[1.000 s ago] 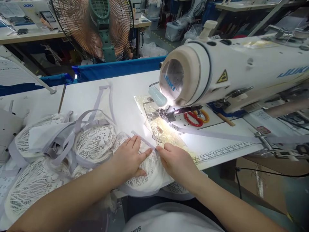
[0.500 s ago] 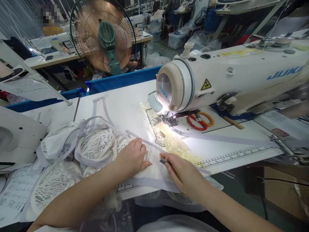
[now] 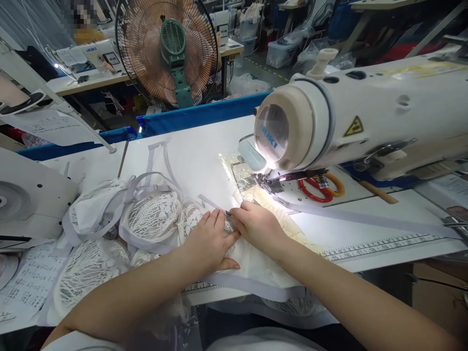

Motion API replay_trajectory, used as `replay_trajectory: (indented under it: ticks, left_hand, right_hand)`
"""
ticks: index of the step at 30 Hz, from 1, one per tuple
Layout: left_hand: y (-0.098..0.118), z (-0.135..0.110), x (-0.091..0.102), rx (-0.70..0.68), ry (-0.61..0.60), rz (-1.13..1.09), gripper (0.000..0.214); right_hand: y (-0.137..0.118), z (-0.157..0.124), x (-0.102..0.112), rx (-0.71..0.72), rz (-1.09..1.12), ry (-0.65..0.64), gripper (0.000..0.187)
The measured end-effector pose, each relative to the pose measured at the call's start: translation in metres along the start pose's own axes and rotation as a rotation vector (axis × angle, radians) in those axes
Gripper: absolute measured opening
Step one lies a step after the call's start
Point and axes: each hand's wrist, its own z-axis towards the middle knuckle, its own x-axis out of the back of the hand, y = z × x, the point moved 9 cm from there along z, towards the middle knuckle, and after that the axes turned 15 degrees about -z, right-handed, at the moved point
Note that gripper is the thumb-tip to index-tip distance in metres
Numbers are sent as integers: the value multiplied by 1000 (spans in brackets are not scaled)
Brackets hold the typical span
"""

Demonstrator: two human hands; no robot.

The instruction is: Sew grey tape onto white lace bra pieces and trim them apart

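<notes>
A white lace bra (image 3: 193,217) with pale lilac edging lies on the white sewing table, partly under both hands. My left hand (image 3: 208,241) rests on it, fingers lying over the fabric and thumb held apart. Close against those fingertips, my right hand (image 3: 258,226) pinches a small dark metal tool (image 3: 228,214), whose tip points left at the edging; most of it is hidden in the fingers. To the left are more lace cups (image 3: 151,217) with lilac straps (image 3: 120,207), in a loose heap.
A sewing machine head (image 3: 310,122) stands to the right, its lit needle area just beyond my right hand. Red and orange scissors (image 3: 320,187) lie under its arm. A lilac strip (image 3: 365,219) runs rightward. Behind the table is a fan (image 3: 170,53); printed sheets (image 3: 25,282) lie at left.
My right hand has moved left and away from me, bringing the metal tool to my left fingertips. My left hand stays on the bra. The view has shifted slightly.
</notes>
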Motion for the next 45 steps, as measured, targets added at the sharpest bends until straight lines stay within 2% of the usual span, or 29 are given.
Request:
replay_trajectory:
  ticks: [10,17,21,24,29,32,35,39,45]
  left_hand:
    - [0,2,0,5,-3,-10,79]
    - [1,4,0,18,-42,0,80]
    - [0,4,-1,38,-76,12,81]
    - [1,5,-2,38,-87,7,81]
    - [1,5,-2,45,-76,-12,81]
    - [1,4,-1,41,-66,-8,81]
    - [2,4,-1,30,-68,2,79]
    - [2,5,-3,31,-79,18,78]
    - [0,5,-3,40,-82,6,82]
  right_hand:
    - [2,-3,-1,5,46,55,15]
    - [3,-4,-4,13,-22,-131,12]
    - [9,-17,5,77,-144,-152,14]
    - [17,-26,11,50,-185,-160,17]
    - [13,-18,20,5,-56,-49,16]
    - [8,-8,11,-37,65,-80,18]
    - [4,-2,1,-43,89,-126,18]
    - [4,-4,-2,-5,38,-145,14]
    - [11,-19,11,59,-118,-121,13]
